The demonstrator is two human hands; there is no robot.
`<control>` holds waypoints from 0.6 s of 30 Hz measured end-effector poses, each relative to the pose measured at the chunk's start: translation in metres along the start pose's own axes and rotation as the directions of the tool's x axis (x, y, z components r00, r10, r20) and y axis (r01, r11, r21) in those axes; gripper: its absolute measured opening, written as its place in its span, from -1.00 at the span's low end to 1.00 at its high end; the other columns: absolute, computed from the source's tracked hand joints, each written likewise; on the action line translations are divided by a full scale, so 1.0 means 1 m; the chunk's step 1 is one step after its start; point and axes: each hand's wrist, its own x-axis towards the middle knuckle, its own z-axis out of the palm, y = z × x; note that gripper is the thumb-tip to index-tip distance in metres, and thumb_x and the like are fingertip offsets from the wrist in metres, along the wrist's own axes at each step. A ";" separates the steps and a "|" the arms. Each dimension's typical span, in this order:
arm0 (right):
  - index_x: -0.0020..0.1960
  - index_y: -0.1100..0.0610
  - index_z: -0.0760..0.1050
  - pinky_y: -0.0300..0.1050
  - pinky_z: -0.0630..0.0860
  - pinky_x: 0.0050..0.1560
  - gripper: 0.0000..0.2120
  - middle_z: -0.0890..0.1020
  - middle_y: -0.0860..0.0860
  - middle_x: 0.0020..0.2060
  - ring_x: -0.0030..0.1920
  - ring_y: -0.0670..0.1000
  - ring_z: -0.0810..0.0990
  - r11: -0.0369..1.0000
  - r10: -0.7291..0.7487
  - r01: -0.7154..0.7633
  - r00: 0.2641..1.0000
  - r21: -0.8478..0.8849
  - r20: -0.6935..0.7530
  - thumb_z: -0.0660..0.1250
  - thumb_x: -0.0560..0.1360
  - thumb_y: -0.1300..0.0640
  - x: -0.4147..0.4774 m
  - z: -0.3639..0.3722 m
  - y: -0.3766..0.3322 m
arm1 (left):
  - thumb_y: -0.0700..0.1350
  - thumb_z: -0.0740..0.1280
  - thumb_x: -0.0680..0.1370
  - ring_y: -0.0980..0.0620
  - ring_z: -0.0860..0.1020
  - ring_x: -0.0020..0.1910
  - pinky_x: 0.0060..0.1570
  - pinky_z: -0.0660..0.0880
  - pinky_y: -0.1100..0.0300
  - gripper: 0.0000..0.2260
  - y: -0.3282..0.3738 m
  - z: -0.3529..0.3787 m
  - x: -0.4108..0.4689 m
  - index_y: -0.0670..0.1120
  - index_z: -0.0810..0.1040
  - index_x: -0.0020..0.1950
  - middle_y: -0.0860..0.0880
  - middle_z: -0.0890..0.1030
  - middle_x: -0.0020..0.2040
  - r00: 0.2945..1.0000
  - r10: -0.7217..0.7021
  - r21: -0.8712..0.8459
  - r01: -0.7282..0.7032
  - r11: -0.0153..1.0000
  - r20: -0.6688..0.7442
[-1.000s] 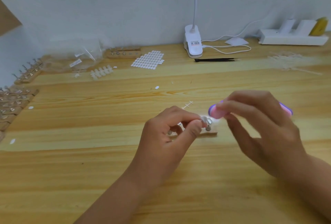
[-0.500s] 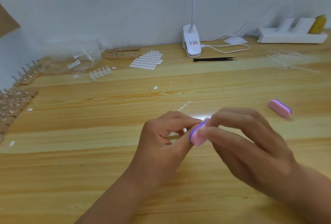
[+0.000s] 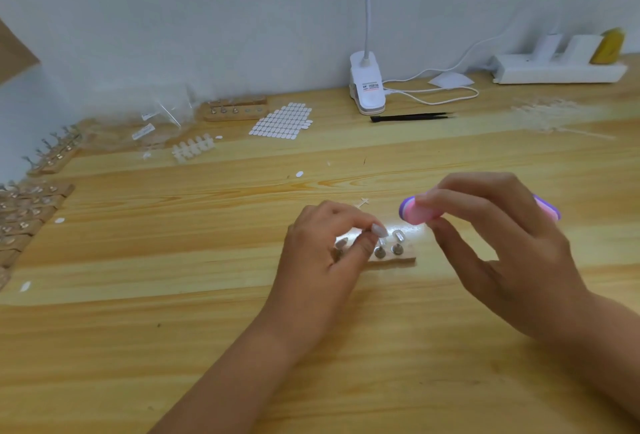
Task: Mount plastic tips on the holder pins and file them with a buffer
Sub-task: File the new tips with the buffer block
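A small wooden holder [image 3: 401, 260] with metal pins [image 3: 397, 248] lies mid-table. My left hand [image 3: 322, 260] covers its left part, thumb and forefinger pinching a pale plastic tip [image 3: 379, 229] on one pin. My right hand [image 3: 502, 250] hovers just right of and above the holder and grips a pink buffer with a purple edge [image 3: 415, 213]. The buffer's end is a short gap from the tip, not touching it. A second pink-and-purple buffer [image 3: 550, 210] lies on the table, mostly hidden behind my right hand.
Along the back stand a white clip lamp [image 3: 367, 87], black tweezers [image 3: 412, 117], a sheet of white oval stickers [image 3: 282, 120], a strip of white tips [image 3: 192, 148], another pin holder [image 3: 235, 110] and a power strip [image 3: 557, 69]. More holders [image 3: 24, 211] line the left edge.
Half a second ago the buffer was pressed against the tip at my left fingers. My right hand has since drawn it up and to the right, off the tip. My left hand stayed put.
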 end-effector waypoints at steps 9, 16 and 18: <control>0.13 0.26 0.61 -0.07 0.53 0.10 -0.81 0.61 0.09 0.01 0.04 0.08 0.61 0.997 0.053 -0.058 0.994 0.046 0.097 0.32 0.55 0.35 -0.004 0.005 0.000 | -0.23 0.34 0.54 0.11 0.45 -0.02 0.13 0.41 -0.01 -0.83 -0.002 -0.001 -0.004 0.05 0.53 -0.11 0.15 0.56 -0.12 0.995 -0.051 0.233 0.030 0.972 0.084; 0.10 0.25 0.59 -0.12 0.50 0.13 -0.83 0.58 0.02 0.03 0.04 0.06 0.60 0.993 0.087 -0.099 0.983 0.067 0.159 0.29 0.55 0.30 -0.005 0.009 -0.002 | -0.17 0.39 0.51 0.14 0.40 0.09 0.22 0.34 0.11 -0.88 -0.003 -0.001 -0.004 0.06 0.56 -0.04 0.12 0.49 0.02 0.995 -0.082 0.295 0.063 0.954 0.053; 0.11 0.25 0.55 -0.12 0.51 0.11 -0.82 0.58 -0.03 0.00 0.04 0.04 0.61 0.985 0.099 -0.122 0.977 0.118 0.187 0.24 0.55 0.29 -0.004 0.008 -0.005 | -0.16 0.42 0.48 0.13 0.41 0.08 0.21 0.34 0.09 -0.85 -0.003 -0.002 -0.003 0.09 0.53 -0.09 0.12 0.50 0.00 0.995 -0.094 0.294 0.078 0.953 0.039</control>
